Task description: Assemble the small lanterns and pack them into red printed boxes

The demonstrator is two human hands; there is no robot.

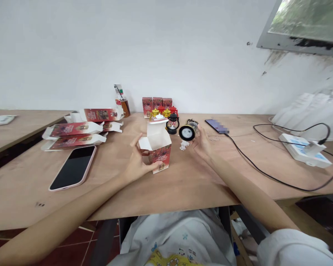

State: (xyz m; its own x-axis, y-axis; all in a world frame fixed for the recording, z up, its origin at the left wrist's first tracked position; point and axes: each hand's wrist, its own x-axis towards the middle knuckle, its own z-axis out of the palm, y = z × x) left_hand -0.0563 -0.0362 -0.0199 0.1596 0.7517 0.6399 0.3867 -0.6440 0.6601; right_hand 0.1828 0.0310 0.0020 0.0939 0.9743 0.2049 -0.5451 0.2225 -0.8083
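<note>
My left hand point(140, 162) is closed round a red printed cardboard box point(161, 157), whose white top flaps stand open. In my right hand point(202, 145) is a small black lantern point(187, 132), tilted so that its round base faces me. Small white paper pieces point(184, 144) lie on the table below the lantern. Behind the box stand another black lantern point(172, 125), gold lanterns point(154, 112) and red lanterns point(173, 110); a white one point(159, 116) is partly hidden by the box flap.
Flattened red boxes point(74, 129) are stacked at left, near a pink-cased phone point(73, 168). Closed boxes point(147, 105) and a bottle point(124, 106) stand by the wall. At right are a second phone point(215, 125), a black cable point(255, 170), a power strip point(303, 149) and white bags point(302, 107).
</note>
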